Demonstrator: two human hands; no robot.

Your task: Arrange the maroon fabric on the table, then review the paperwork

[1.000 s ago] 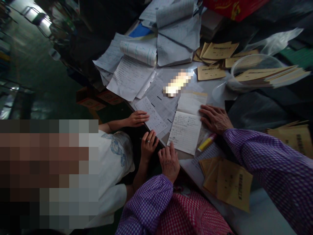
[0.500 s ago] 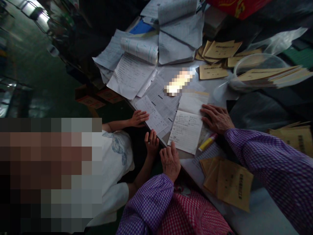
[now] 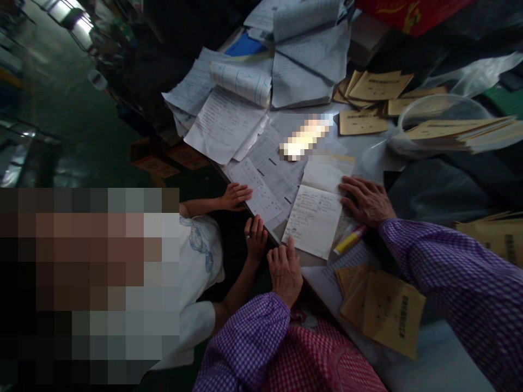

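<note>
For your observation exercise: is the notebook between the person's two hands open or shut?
Open. The notebook lies flat showing a handwritten page, the right hand pressing its far edge, the left hand at its near corner.

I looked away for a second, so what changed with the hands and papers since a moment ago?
Hardly anything. The left hand stays at the handwritten sheet's near corner, the right hand flat at its far edge. Another person's hand drew back slightly from the table edge. The marker lies unmoved.
</note>
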